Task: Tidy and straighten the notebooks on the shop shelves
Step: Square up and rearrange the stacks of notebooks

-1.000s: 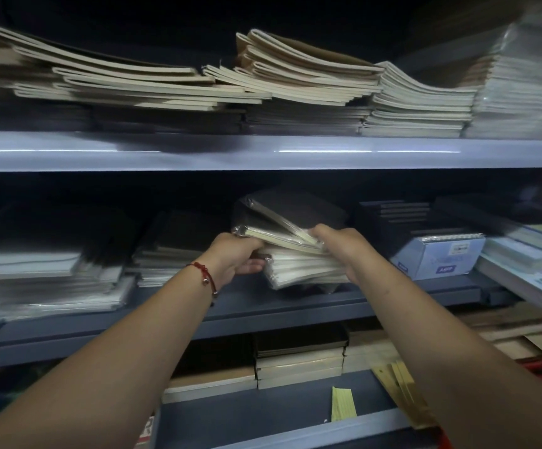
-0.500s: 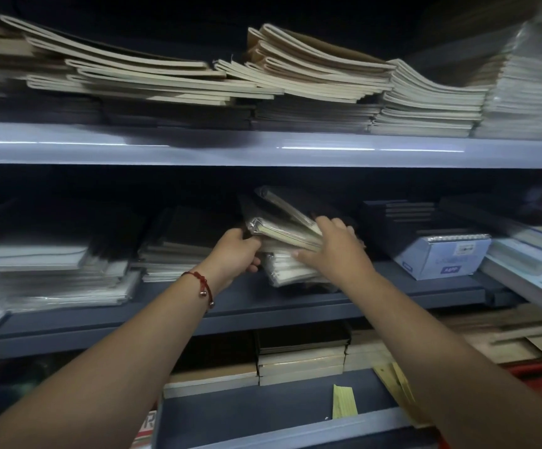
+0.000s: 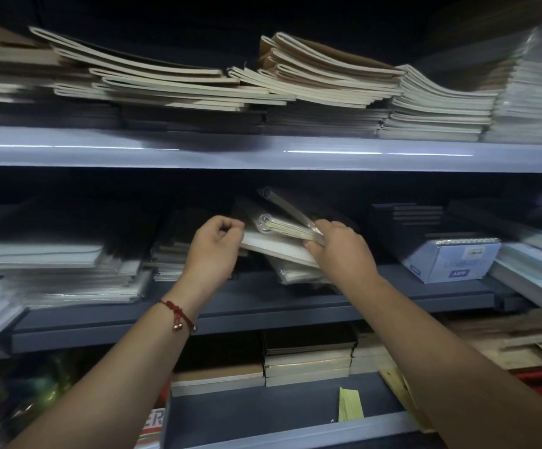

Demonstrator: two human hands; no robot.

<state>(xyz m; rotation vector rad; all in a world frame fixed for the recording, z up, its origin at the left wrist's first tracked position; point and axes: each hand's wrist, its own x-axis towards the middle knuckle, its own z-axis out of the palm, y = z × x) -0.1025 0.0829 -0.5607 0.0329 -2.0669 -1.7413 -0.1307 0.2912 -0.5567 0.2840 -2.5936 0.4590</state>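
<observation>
Middle shelf (image 3: 263,306), mid-tidying. The right hand (image 3: 341,251) grips the near edge of a plastic-wrapped notebook (image 3: 282,226), thumb beneath and fingers curled over it, apparently to lift it clear of the slumped pile of notebooks (image 3: 295,267) directly under both hands. The left hand (image 3: 212,246), fingers loosely curled, sits at the pile's left edge beside a pale notebook (image 3: 272,246); whether it pinches anything cannot be told. It probably steadies that side. A spiral pad (image 3: 454,259) lies well right of the right hand.
</observation>
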